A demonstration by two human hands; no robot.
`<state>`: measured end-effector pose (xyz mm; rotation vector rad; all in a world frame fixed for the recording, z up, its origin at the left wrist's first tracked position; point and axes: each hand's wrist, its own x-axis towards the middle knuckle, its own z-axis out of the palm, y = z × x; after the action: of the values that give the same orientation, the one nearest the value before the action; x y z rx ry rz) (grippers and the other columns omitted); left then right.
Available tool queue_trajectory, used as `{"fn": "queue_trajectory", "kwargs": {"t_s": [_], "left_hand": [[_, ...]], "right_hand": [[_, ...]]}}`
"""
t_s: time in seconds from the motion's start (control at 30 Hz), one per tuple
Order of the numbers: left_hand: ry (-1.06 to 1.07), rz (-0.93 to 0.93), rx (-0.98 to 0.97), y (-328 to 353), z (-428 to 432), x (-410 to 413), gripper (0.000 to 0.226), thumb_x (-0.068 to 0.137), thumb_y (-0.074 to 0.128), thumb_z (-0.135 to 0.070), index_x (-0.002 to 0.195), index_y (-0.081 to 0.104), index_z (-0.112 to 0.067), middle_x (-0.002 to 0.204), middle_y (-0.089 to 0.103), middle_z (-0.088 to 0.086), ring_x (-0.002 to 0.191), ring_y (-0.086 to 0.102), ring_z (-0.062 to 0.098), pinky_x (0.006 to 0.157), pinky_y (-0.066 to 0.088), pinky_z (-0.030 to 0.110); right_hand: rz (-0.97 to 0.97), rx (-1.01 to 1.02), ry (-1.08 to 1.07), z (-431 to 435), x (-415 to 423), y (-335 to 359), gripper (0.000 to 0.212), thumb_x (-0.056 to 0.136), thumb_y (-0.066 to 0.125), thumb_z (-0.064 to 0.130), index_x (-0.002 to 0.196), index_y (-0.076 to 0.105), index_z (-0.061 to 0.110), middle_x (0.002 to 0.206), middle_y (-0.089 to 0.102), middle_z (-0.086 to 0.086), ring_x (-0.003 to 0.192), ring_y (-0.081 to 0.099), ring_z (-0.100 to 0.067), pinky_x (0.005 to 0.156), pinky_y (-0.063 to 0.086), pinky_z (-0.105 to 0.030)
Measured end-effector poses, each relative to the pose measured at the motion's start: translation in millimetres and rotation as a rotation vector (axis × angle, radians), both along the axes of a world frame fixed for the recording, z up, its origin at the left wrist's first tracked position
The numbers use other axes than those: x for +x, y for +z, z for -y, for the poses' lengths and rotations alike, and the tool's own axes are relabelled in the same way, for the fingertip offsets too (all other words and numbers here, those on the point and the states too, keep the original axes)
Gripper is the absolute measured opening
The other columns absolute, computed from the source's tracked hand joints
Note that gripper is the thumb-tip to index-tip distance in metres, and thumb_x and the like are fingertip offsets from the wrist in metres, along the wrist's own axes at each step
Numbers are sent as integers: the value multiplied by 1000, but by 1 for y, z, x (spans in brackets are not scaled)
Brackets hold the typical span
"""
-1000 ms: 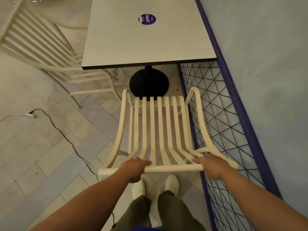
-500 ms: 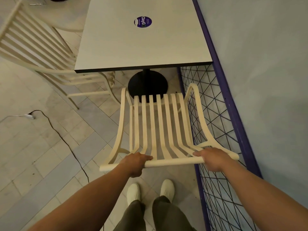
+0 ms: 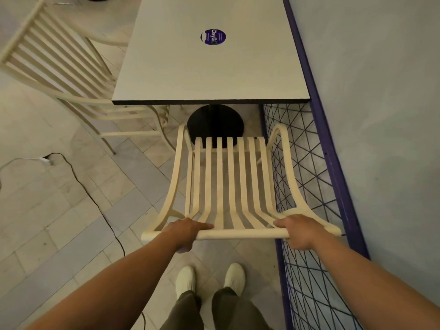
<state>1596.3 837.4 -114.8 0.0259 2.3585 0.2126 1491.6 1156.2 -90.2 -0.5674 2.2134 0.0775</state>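
Fingers of left hand point(image 3: 188, 231) and right hand point(image 3: 301, 231) curl tight around chair's top rail point(image 3: 242, 233).

Dim, warm indoor light seen throughout. Soft shadows cast under table point(image 3: 209, 75). Straight edges bowed by wide-angle distortion. Slight blur noted at borders.

A person is stretching both bare arms forward and down, elbows nearly straight. The left hand point(image 3: 188, 231) and the right hand point(image 3: 298, 231) are each gripping the top rail of a chair point(image 3: 240, 233), knuckles up, fingers curling over it.
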Motion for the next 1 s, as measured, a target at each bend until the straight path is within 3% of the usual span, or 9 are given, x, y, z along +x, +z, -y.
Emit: {"fn": "queue_trajectory", "kwargs": {"t_s": [0.3,1.0], "left_hand": [[-11,11,15,-2,9,-21,86,90,67,-4,150,29,-52,129,58,2,107,62,23,88,53,34],[-25,-54,20,-7,18,-46,85,90,67,-5,150,30,-52,129,59,1,108,63,23,91,55,35]], "right_hand": [[-44,13,-10,8,-15,-7,74,82,64,9,144,42,42,121,62,3,101,60,-19,86,52,-34],[-63,17,38,14,-46,-8,68,87,58,10,146,41,39,124,59,2,105,58,-19,87,47,-30]]}}
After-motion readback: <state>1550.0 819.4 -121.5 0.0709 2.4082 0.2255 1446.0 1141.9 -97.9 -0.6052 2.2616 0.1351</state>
